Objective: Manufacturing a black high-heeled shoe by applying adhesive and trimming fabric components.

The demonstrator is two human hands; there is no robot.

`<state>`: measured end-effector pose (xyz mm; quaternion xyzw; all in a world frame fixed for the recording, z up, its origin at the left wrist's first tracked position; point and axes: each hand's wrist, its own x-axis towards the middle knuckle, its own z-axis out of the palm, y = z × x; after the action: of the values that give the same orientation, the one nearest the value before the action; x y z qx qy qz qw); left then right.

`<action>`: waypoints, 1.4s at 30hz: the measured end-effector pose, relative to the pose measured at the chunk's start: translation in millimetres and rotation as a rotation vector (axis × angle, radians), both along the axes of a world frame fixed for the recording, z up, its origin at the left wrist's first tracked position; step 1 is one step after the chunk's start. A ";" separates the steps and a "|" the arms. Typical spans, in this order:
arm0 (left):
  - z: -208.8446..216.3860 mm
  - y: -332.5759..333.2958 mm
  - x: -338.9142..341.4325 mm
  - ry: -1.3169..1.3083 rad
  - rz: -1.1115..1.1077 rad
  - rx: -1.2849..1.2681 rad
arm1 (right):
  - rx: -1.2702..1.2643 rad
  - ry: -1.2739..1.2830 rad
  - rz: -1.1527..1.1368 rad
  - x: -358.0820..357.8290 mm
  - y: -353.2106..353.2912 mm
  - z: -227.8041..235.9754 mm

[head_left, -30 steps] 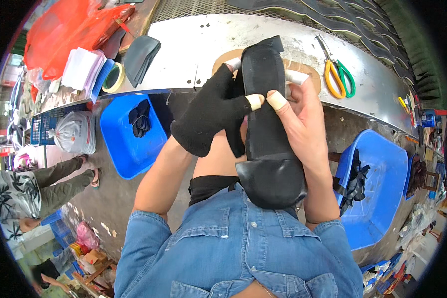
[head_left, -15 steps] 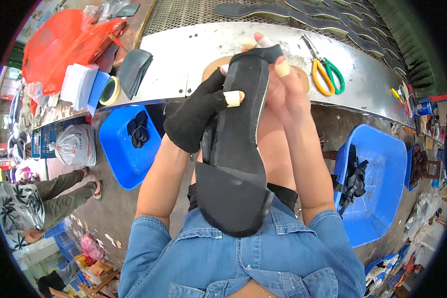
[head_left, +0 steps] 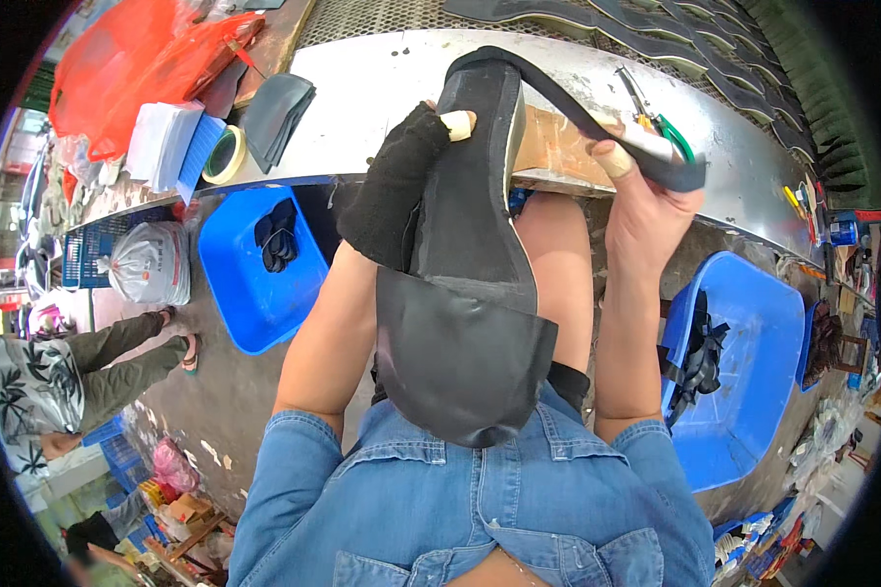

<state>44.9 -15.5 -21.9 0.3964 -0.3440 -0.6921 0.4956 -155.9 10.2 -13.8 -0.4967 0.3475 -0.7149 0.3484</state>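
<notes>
Strap (head_left: 561, 96) now swings out rightward, its end pinched in my right hand (head_left: 646, 207); my left hand (head_left: 392, 188) clamps the sole (head_left: 472, 201) above my lap: toe cover (head_left: 460, 352) in place, strap end unfastened.

On the left, a red plastic bag (head_left: 117, 83) lies near white sheets (head_left: 157, 142) and a roll of tape (head_left: 237, 161), while a knotted white bag (head_left: 152, 264) sits beside a blue crate (head_left: 83, 259) near a person (head_left: 34, 391).

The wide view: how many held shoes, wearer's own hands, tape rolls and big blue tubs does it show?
Held black shoe: 1
Hands, left hand and right hand: 2
Tape roll: 1
Big blue tubs, left tub and right tub: 2
Total: 6
</notes>
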 end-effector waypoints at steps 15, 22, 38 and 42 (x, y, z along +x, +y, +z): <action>33.9 14.2 -22.3 -0.058 0.097 -0.092 | -0.173 0.466 0.035 6.4 28.3 12.8; 17.8 -5.5 -15.3 -0.183 0.082 -0.109 | -0.135 0.511 0.128 2.6 25.0 16.9; -16.9 -22.4 -13.4 1.012 -0.495 -0.237 | -0.389 0.700 0.290 26.4 73.1 49.7; 3.3 -25.1 -0.6 1.072 -0.788 -0.052 | -0.276 0.580 0.114 13.0 62.5 36.3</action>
<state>44.3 -40.6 -18.5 -0.1699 -0.1858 -0.9143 0.3173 -142.9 72.8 22.5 -0.7409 0.3039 -0.5632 0.2038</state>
